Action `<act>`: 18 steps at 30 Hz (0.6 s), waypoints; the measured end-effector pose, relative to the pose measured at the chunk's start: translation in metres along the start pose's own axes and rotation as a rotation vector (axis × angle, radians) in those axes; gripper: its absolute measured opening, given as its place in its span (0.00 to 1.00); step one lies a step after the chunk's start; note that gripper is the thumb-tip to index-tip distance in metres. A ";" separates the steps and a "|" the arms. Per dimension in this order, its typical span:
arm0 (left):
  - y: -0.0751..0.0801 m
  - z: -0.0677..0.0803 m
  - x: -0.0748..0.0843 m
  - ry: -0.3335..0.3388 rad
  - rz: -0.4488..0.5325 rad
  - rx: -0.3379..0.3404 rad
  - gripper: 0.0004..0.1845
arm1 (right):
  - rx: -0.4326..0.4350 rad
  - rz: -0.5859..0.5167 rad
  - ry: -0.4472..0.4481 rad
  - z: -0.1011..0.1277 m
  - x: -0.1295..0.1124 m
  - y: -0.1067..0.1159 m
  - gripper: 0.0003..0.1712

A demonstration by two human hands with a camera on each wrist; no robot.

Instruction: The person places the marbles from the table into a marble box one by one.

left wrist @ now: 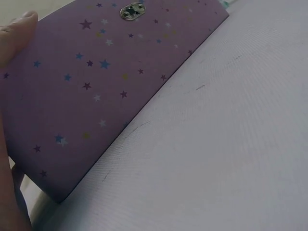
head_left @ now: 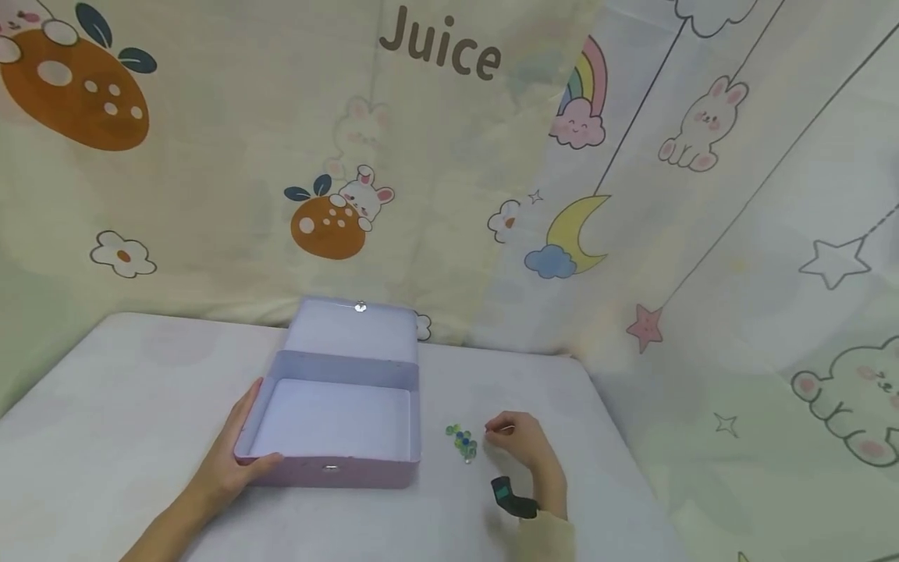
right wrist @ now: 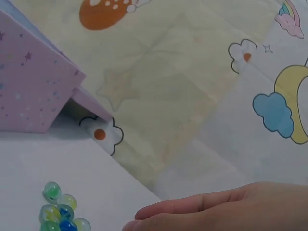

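Note:
A lidded metal box, pink-purple with small stars outside and pale inside, stands with its lid swung back. My left hand grips its front left corner. The thumb lies over the front rim and the fingers run along the left side. In the left wrist view the metal clasp shows on the box front. Right of the box lies a small cluster of glass marbles, green, blue and clear. My right hand is just right of them, fingers loosely bent, with nothing visible between the fingertips.
The box and marbles are on a white-covered table. A printed cloth with rabbits and fruit hangs behind it, close to the raised lid. A black strap device sits at the right wrist.

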State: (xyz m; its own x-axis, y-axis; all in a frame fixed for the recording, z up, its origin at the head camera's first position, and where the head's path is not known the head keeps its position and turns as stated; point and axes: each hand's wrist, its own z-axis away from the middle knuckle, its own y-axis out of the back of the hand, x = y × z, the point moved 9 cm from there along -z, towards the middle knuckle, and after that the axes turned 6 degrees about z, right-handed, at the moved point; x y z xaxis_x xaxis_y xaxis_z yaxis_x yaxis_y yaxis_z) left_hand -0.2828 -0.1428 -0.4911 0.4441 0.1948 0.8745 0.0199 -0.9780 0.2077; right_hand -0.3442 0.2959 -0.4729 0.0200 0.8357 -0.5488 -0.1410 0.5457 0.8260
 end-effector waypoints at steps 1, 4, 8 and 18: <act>0.000 0.000 0.000 -0.007 -0.003 0.001 0.58 | 0.003 -0.006 0.010 -0.002 -0.004 0.000 0.05; -0.001 -0.001 0.001 -0.017 -0.001 -0.006 0.58 | 0.022 -0.016 0.057 -0.003 -0.017 0.001 0.06; 0.000 0.001 0.003 -0.017 -0.015 -0.011 0.58 | 0.051 -0.038 0.133 -0.003 -0.041 0.003 0.07; -0.001 0.001 0.004 -0.016 -0.023 -0.027 0.58 | 0.150 -0.044 0.321 0.001 -0.102 0.013 0.08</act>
State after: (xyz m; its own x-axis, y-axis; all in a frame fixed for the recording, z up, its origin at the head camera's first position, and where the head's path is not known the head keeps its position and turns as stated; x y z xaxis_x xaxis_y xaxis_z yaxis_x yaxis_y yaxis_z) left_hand -0.2799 -0.1411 -0.4881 0.4583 0.2162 0.8621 0.0066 -0.9708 0.2400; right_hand -0.3471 0.2180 -0.4056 -0.2927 0.7627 -0.5767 0.0009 0.6034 0.7975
